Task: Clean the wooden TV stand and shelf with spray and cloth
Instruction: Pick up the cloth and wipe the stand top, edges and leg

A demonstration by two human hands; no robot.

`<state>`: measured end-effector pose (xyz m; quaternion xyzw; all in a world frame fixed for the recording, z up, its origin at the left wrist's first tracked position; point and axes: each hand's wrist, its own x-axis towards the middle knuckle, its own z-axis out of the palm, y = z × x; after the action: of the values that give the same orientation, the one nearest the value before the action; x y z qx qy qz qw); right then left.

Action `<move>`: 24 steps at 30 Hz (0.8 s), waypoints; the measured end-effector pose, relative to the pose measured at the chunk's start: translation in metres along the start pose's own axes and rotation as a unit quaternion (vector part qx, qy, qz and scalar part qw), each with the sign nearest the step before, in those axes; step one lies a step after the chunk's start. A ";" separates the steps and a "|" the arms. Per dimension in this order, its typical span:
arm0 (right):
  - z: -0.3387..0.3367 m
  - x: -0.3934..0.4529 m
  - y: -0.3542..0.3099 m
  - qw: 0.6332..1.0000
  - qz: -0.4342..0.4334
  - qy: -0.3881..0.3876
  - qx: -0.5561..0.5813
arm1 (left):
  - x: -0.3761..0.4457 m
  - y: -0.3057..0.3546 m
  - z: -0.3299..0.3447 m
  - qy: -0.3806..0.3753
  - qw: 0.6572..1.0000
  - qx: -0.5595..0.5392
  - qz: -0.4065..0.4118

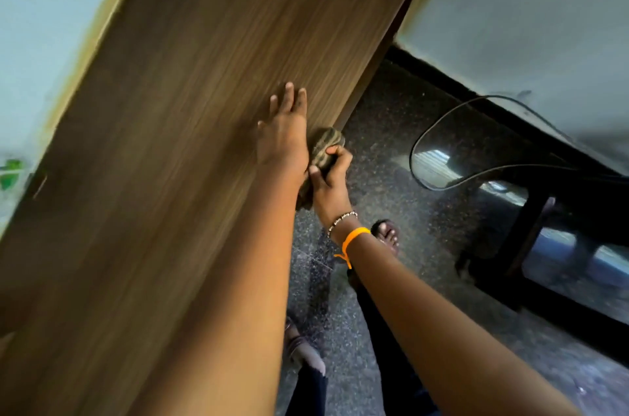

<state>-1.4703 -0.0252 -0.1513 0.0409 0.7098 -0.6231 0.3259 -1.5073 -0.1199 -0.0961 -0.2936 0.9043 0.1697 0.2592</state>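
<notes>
A tall brown wooden panel of the stand fills the left and middle of the head view, slanting from top right to bottom left. My left hand lies flat on its lower part with fingers spread and holds nothing. My right hand, with a beaded bracelet and an orange thread on the wrist, is shut on a bunched striped cloth pressed against the panel's right edge, just right of my left hand. No spray bottle is in view.
Dark speckled floor lies to the right of the panel. A black cable loops over it. A dark low table frame stands at right. My feet are below my hands. Pale walls flank the panel.
</notes>
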 end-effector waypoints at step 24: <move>0.134 -0.220 0.134 0.997 -0.034 0.061 -0.034 | -0.301 -0.218 0.196 0.071 0.996 -0.062 -0.005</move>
<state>-1.1804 -0.0410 -0.1544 0.0434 0.7501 -0.6056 0.2621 -1.0913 -0.0639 -0.1170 -0.3251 0.9068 0.2026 0.1762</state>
